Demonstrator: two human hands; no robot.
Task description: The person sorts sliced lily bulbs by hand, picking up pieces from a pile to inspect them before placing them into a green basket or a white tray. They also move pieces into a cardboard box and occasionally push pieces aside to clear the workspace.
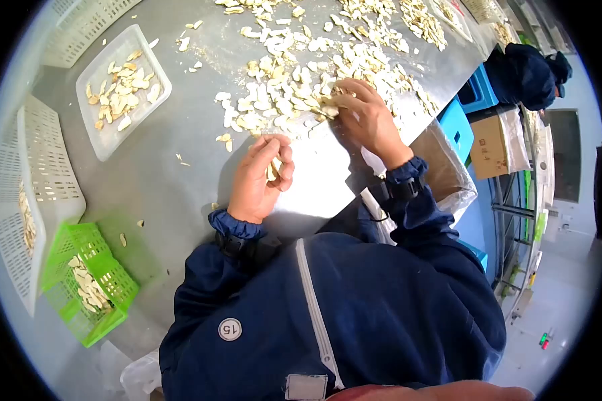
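Many pale dried slices [274, 93] lie scattered over the grey metal table [180, 134]. My left hand [261, 177] is raised near the table's front edge, its fingers curled around a few pale slices that show between thumb and fingers. My right hand [369, 120] reaches into the front of the spread, its bent fingers over the slices; its fingertips close on pale slices there. Several loose slices lie just ahead of and between both hands.
A white tray [165, 85] with slices lies at the upper left. White baskets [50, 160] and a green basket [117, 281] line the left side. At the right are a lined carton [441, 160], blue bins [456, 130], a cardboard box [491, 147] and another person [525, 77].
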